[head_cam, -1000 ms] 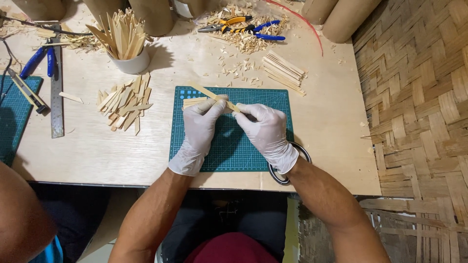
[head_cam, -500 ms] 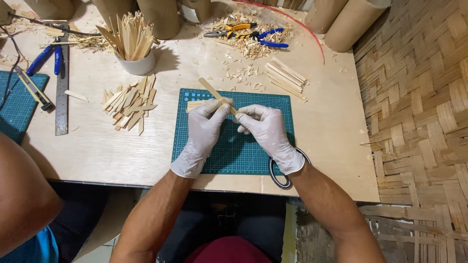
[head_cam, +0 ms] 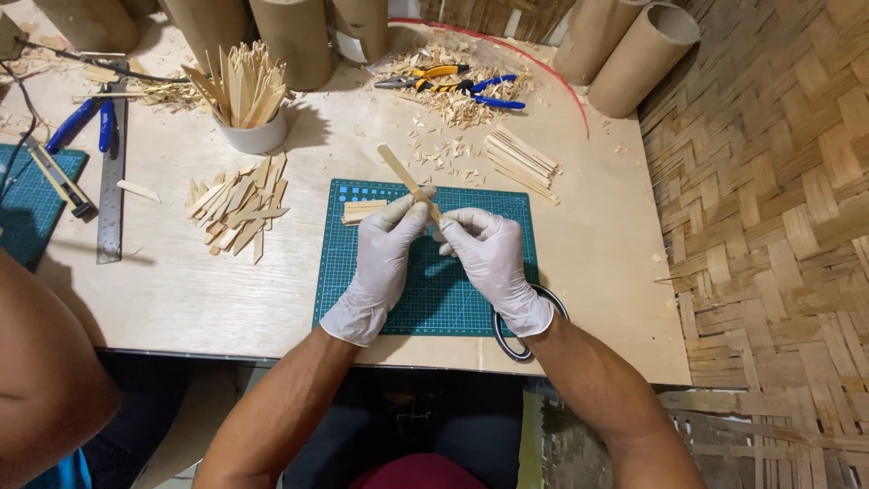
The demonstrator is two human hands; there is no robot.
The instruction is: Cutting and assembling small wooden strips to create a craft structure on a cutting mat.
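Note:
Both my hands wear white gloves and meet over a green cutting mat (head_cam: 453,299). My left hand (head_cam: 385,254) and my right hand (head_cam: 489,254) together grip a thin bamboo strip (head_cam: 398,169) that slants up and to the left from my fingers. Whether my right hand also holds a tool is hidden by the fingers. A short stack of bamboo strips (head_cam: 362,211) lies on the mat just left of my left hand.
A pile of cut bamboo pieces (head_cam: 237,204), a white cup of pointed strips (head_cam: 244,95), a bundle of strips (head_cam: 523,158), pliers (head_cam: 453,81) amid shavings, scissors (head_cam: 529,330) by my right wrist, cardboard tubes (head_cam: 643,54), a steel ruler (head_cam: 113,181), another person's arm (head_cam: 45,380) at left.
The bamboo strip has tilted from nearly flat to slanting up and left, and my hands have drawn closer together around it. The view has shifted slightly.

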